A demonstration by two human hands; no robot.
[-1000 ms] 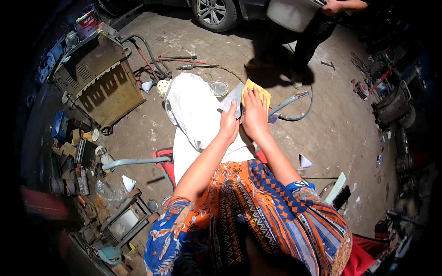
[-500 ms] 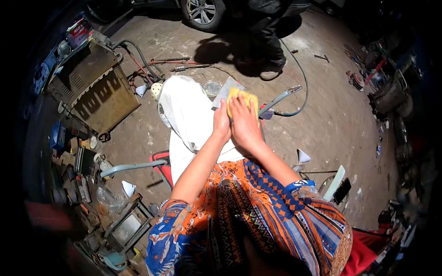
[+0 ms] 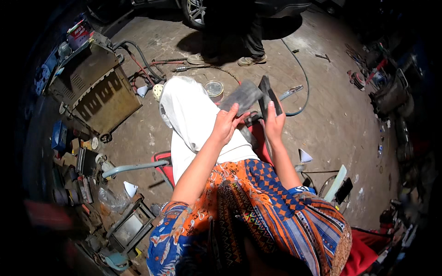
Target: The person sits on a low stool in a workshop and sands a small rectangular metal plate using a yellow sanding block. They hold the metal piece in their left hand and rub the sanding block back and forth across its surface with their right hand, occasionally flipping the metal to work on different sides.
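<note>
Grey sheet, any lettering unclear

LH & RH now apart; prev. together, RH flat on yellow pad. Yellow no longer showing: RH grips dk flat piece, tilted approx. edge-on; blurry, so can't tell if same pad turned. Sheet in LH reads dk grey vs. paler prev. Co-worker's legs moved L along floor's far edge, now blocking part of wheel; shoes clearer.
</note>
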